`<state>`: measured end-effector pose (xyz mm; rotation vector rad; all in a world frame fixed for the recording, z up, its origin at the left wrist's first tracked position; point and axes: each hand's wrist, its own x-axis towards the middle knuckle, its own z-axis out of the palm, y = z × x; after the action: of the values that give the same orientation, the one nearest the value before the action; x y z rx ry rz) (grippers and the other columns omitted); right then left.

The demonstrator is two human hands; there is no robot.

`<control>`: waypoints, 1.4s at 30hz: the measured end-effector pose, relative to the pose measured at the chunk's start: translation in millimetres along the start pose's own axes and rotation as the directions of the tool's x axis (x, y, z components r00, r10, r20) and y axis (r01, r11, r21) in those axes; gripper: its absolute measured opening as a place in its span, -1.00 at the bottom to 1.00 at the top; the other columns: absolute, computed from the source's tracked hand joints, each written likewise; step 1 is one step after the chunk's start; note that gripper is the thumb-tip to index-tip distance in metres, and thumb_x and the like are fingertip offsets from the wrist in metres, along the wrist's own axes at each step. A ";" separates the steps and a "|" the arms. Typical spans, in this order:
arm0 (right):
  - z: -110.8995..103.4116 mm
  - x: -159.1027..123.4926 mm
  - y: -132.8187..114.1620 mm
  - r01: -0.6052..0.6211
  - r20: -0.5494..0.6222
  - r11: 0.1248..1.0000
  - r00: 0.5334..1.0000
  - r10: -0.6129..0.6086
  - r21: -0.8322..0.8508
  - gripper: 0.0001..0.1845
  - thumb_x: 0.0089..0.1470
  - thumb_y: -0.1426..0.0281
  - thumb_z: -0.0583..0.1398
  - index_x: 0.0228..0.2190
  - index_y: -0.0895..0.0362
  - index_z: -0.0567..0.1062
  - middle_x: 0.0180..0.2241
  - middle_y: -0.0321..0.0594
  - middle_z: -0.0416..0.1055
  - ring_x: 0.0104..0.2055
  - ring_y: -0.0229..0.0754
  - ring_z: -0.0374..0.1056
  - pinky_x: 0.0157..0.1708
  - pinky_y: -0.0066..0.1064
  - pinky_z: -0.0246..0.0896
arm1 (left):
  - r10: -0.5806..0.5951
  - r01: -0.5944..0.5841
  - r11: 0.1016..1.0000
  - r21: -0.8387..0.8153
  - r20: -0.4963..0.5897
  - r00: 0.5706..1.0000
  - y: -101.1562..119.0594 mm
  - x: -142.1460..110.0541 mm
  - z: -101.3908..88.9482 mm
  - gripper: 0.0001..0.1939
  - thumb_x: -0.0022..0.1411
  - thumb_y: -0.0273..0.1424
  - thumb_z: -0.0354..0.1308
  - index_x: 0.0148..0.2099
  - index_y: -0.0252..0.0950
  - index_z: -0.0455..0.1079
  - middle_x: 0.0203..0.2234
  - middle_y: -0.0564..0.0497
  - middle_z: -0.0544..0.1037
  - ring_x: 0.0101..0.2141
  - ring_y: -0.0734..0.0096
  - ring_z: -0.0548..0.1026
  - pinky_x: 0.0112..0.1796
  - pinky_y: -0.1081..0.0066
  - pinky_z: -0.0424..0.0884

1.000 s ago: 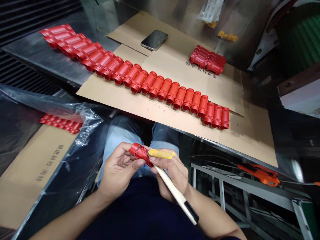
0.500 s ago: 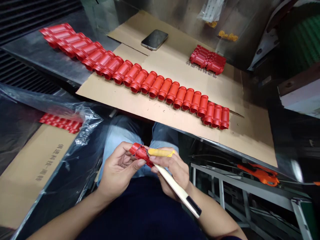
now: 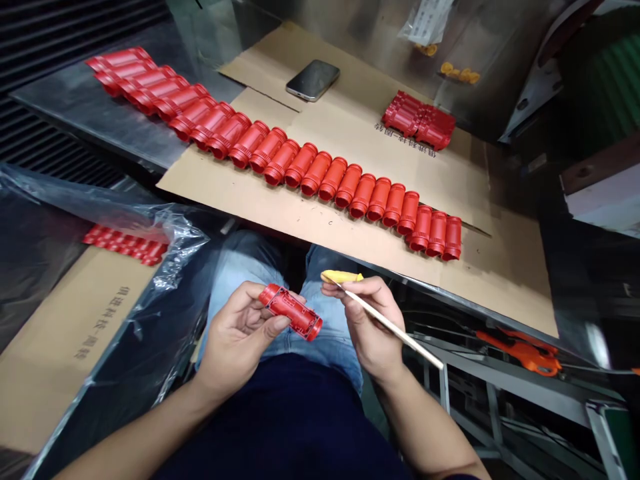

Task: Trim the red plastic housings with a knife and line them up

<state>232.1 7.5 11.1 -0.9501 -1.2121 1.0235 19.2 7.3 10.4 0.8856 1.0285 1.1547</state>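
While the left hand (image 3: 235, 340) curls its fingers under a red ribbed plastic cylinder (image 3: 290, 312), leaving its upper face bare, the right hand (image 3: 367, 327) pinches a yellow-tipped wooden stick (image 3: 385, 322) close beside it

Red tube (image 3: 290, 312): underside not visible, left hand (image 3: 235, 340) covers part of it. Stick (image 3: 393, 327) in right hand (image 3: 370, 330): section hidden by fingers. Yellow tip (image 3: 341, 276): material unclear, can't tell wrap vs sponge. Far side: bag (image 3: 427, 20) cut off by top edge, label too small to read. Yellow bits (image 3: 459, 73) too small to ID. Left: red parts (image 3: 125, 243) partly under plastic sheet (image 3: 173, 233), exact qty unclear. Carton print (image 3: 405, 138) too small to read. Right: orange tool (image 3: 520, 352) partly behind metal frame (image 3: 500, 379), type unclear. Green item (image 3: 605, 87) cut off by right edge, ID unclear.
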 end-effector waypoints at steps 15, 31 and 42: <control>6.0 -2.0 -6.8 0.404 0.269 0.860 0.906 -0.328 -0.312 -0.69 0.47 0.46 0.32 0.18 0.14 0.64 0.01 0.05 0.74 0.05 0.13 0.72 0.03 0.01 0.73 | 0.123 -0.123 0.990 0.073 0.015 0.992 -2.4 2.2 2.4 -0.81 0.39 -0.48 0.54 -0.03 -0.17 0.64 -0.09 -0.04 0.84 -0.16 0.27 0.81 -0.09 0.41 0.73; 6.2 -7.6 -18.6 0.332 0.220 0.867 0.939 -0.266 -0.371 -0.69 0.43 0.53 0.28 0.14 0.08 0.60 -0.03 0.01 0.73 0.00 0.09 0.65 0.00 0.03 0.66 | 0.194 -0.195 0.976 0.098 0.022 0.981 -5.1 -1.1 4.4 -0.78 0.42 -0.55 0.48 0.01 -0.16 0.62 -0.02 -0.04 0.85 -0.10 0.20 0.84 -0.08 0.35 0.78; 4.3 0.0 -14.4 0.429 0.291 0.842 0.894 -0.342 -0.327 -0.70 0.49 0.47 0.29 0.19 0.14 0.60 0.00 0.04 0.72 0.02 0.08 0.68 0.02 -0.01 0.69 | 0.204 -0.206 0.971 0.123 0.030 0.979 -0.6 1.3 4.3 -0.79 0.40 -0.55 0.50 0.00 -0.21 0.62 -0.03 -0.09 0.85 -0.11 0.20 0.85 -0.07 0.40 0.77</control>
<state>229.4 3.7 25.4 -0.8463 -1.7579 0.5813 23.6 8.4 10.9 1.1207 1.0224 1.2623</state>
